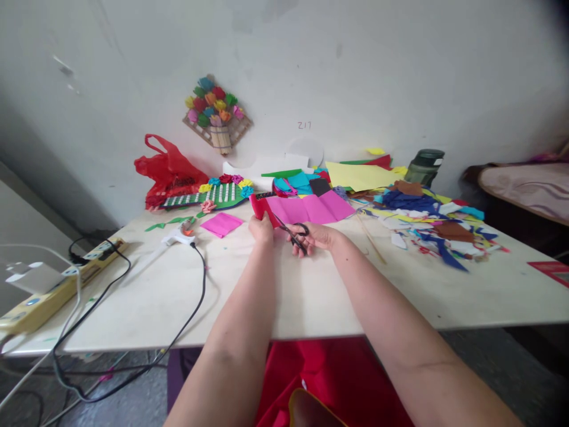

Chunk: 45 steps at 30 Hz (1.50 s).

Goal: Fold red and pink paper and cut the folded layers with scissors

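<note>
From where I stand, a pale, scuffed wall (373,77) rises behind a white desk (320,302) strewn with coloured paper. At its middle, the left hand (261,228) pinches a piece of bright red paper (264,207), raised near the front edge of a creased magenta sheet (306,209). The right hand (316,236) is curled round the dark handles of a pair of scissors (299,238), its fingers at the loops and the blades pointing to the red piece. I take the step in hand to be trimming that red paper, though I cannot tell whether the blades have bitten into it. A clean snip calls for the left hand to keep the paper taut, its fingertips clear of the blades, and for the right hand to line up the cut before squeezing. Just beyond, to the left, lie a small magenta square (221,225) and a white glue gun (179,235), its black cord trailing off the desk; a thin wooden stick (372,240) lies on the right. Farther out are a heap of mixed scraps (444,219), a dark green bottle (424,167), a crumpled red plastic bag (166,172) and a green board edged with paper flowers (220,194).
</note>
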Each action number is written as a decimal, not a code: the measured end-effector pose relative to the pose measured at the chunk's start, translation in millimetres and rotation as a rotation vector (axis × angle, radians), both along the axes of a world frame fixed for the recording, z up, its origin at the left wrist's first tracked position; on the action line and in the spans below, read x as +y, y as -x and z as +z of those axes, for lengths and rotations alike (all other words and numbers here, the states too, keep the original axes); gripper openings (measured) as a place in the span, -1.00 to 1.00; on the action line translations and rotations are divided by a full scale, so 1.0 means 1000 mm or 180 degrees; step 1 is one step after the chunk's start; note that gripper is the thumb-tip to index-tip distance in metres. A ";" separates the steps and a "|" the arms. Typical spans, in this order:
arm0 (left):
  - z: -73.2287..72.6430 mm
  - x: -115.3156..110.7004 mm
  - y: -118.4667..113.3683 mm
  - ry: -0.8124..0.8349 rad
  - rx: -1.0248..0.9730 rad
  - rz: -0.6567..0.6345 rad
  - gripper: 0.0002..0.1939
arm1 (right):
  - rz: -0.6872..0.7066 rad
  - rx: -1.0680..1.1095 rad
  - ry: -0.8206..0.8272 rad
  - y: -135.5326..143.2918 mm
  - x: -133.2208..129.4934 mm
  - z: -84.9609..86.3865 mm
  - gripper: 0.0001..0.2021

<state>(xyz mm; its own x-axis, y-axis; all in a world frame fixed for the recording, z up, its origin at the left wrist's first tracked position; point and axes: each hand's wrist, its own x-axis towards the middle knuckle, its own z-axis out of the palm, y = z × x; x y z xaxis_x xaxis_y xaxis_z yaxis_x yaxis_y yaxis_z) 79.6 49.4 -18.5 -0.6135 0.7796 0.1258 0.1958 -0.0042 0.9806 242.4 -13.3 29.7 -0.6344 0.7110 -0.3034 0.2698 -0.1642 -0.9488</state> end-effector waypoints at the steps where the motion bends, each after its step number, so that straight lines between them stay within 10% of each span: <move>1: 0.001 0.000 0.000 0.0012 -0.0005 0.0007 -0.63 | -0.0032 0.0001 -0.0022 0.001 0.000 -0.001 -0.47; 45: 0.005 -0.001 -0.001 -0.0077 -0.0654 0.0259 -0.67 | -0.0489 0.0467 -0.0079 0.015 0.000 -0.014 -0.56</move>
<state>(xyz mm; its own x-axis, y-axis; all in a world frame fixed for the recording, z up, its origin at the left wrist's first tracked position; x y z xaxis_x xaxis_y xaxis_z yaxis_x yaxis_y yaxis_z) 80.9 48.8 -13.9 -0.6888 0.7249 0.0098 -0.0075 -0.0207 0.9998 227.0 -12.8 15.8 -0.5540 0.8088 -0.1970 0.1020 -0.1689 -0.9803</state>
